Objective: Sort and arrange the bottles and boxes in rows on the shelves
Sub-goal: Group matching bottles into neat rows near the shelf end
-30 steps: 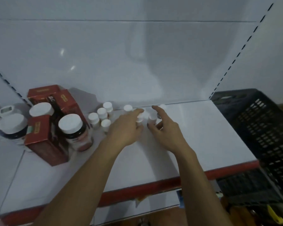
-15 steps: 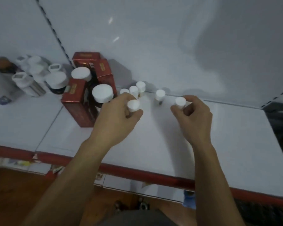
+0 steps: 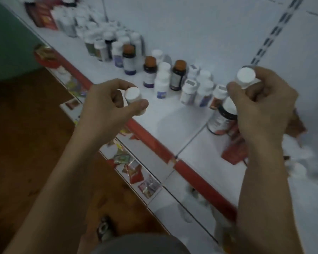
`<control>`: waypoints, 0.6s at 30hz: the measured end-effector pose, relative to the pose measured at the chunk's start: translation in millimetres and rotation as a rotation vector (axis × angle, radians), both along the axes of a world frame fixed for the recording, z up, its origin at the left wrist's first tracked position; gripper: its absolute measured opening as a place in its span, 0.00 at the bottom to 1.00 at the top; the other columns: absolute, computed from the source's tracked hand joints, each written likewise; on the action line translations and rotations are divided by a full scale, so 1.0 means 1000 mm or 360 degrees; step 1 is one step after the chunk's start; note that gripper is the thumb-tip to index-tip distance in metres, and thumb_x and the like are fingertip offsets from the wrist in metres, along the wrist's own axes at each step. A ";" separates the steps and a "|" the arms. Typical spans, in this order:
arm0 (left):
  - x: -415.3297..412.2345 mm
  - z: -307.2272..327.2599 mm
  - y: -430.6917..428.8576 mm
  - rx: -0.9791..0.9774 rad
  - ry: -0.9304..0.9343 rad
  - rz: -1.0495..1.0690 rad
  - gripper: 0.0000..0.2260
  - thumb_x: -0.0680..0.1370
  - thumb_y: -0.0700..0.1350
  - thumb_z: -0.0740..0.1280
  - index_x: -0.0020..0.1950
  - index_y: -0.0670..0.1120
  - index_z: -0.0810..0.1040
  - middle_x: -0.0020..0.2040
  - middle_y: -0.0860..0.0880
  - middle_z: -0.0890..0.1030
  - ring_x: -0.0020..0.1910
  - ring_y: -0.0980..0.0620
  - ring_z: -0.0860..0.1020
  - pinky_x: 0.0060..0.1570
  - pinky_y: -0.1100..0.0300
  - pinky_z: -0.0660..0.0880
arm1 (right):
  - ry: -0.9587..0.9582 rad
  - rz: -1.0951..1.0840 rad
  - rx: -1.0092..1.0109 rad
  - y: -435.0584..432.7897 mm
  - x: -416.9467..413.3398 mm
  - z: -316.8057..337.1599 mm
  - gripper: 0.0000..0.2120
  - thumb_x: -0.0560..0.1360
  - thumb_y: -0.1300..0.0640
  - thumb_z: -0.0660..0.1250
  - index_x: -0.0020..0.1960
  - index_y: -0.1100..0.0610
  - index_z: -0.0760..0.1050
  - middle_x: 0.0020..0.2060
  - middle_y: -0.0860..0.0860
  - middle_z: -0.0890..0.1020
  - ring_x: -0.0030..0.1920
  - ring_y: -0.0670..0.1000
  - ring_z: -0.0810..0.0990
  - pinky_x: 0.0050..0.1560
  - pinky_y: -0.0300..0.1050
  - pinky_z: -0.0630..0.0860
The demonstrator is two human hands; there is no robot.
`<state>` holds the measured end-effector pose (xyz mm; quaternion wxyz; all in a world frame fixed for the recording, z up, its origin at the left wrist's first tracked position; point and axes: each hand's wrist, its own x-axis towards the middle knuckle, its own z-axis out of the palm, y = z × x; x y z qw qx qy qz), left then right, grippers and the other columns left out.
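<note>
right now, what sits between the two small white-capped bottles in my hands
Head view: a cluster of standing white bottles and an orange-capped dark bottle on the shelf shows between the left bottle and right bottle.

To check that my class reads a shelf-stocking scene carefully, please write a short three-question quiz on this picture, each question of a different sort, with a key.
1. True or false: the left hand holds nothing.
2. The cap of the small bottle held by the right hand is: A white, B brown, C green.
3. How many brown-capped bottles plainly stand on the shelf?
Key: 1 false, it pinches a white-capped bottle; 2 A; 3 three.
</note>
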<state>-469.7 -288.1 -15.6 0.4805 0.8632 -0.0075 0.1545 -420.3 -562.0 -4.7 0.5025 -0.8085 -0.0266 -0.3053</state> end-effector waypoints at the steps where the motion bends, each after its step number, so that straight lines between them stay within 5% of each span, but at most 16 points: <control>1: 0.000 -0.003 0.027 -0.0008 0.0011 0.0045 0.14 0.74 0.56 0.75 0.56 0.52 0.81 0.36 0.44 0.77 0.32 0.48 0.72 0.33 0.53 0.70 | 0.0013 0.0094 0.0015 0.030 0.009 -0.002 0.11 0.73 0.56 0.75 0.53 0.46 0.81 0.28 0.48 0.72 0.31 0.44 0.70 0.39 0.37 0.71; 4: -0.001 -0.003 0.113 -0.0070 0.0053 0.0194 0.13 0.73 0.55 0.75 0.55 0.53 0.81 0.45 0.53 0.82 0.42 0.52 0.80 0.40 0.56 0.78 | 0.0058 0.0324 0.0022 0.127 0.035 -0.011 0.10 0.73 0.56 0.75 0.53 0.47 0.82 0.29 0.48 0.70 0.32 0.45 0.68 0.39 0.39 0.69; 7: -0.005 -0.001 0.204 -0.0096 0.0022 0.0381 0.13 0.74 0.54 0.75 0.56 0.52 0.81 0.49 0.57 0.83 0.48 0.58 0.81 0.42 0.68 0.77 | 0.0067 0.0481 -0.0015 0.221 0.059 -0.018 0.11 0.72 0.56 0.76 0.54 0.48 0.83 0.29 0.46 0.69 0.32 0.45 0.68 0.39 0.41 0.69; 10: -0.010 0.004 0.288 -0.0106 -0.0023 0.0591 0.10 0.77 0.52 0.73 0.56 0.54 0.80 0.51 0.60 0.82 0.52 0.63 0.79 0.48 0.69 0.74 | 0.0072 0.0588 0.0043 0.309 0.083 -0.020 0.12 0.72 0.56 0.76 0.55 0.48 0.83 0.29 0.45 0.70 0.33 0.44 0.68 0.38 0.39 0.69; 18: -0.030 -0.034 0.457 -0.0300 -0.0031 0.1135 0.09 0.79 0.46 0.72 0.59 0.51 0.80 0.54 0.55 0.82 0.53 0.59 0.80 0.49 0.70 0.78 | 0.0214 0.0997 -0.0114 0.517 0.139 -0.047 0.12 0.74 0.50 0.74 0.56 0.49 0.82 0.44 0.56 0.81 0.42 0.46 0.77 0.44 0.42 0.76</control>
